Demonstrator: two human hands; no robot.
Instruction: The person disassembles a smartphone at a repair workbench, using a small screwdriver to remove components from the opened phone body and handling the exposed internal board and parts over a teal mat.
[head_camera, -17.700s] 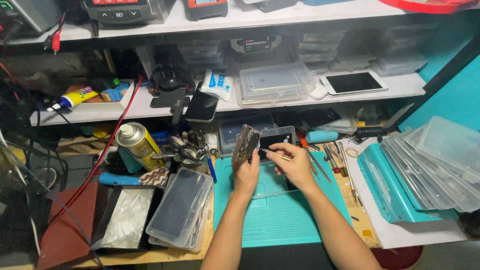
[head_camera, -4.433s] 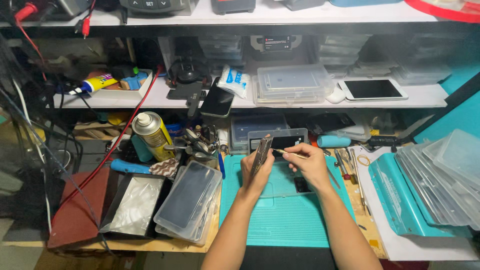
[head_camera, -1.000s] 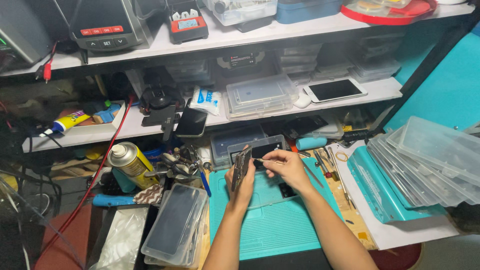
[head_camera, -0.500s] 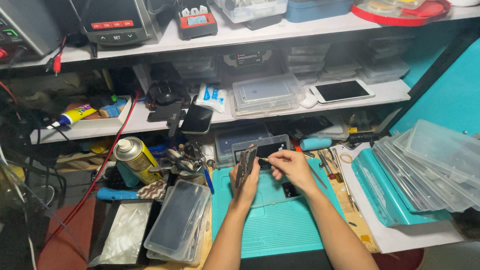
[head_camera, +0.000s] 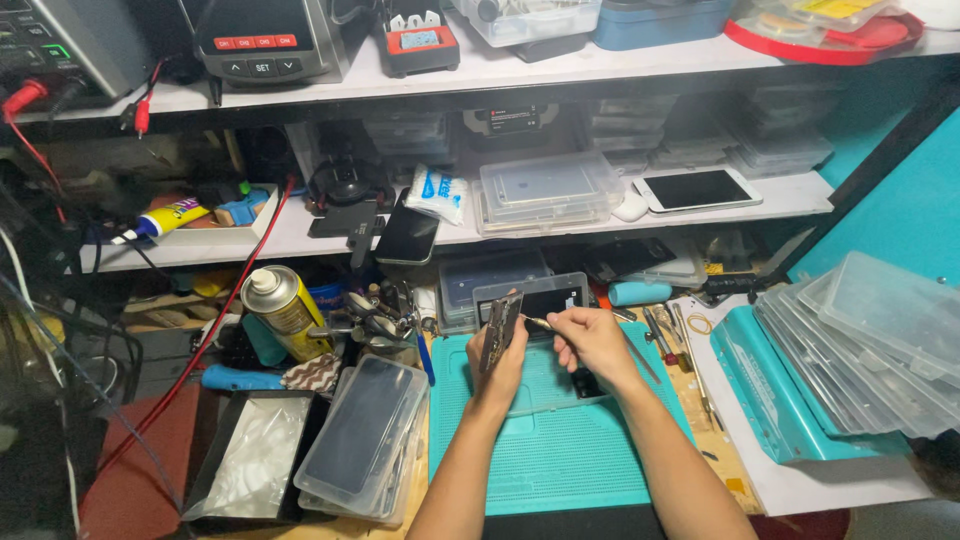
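My left hand holds an opened phone body upright on its edge over the teal work mat. My right hand grips thin metal tweezers, and their tip touches the right side of the phone body. Both forearms reach in from the bottom of the view. A dark phone part lies on the mat under my right hand.
A yellow spray can, a cluster of metal tools and clear plastic cases sit left of the mat. Stacked clear boxes on a teal lid lie right. Screwdrivers rest beside the mat. Shelves behind carry phones, boxes and meters.
The view has shifted slightly between frames. Both hands stay at the same spot over the mat, holding the phone body and the tweezers as before.
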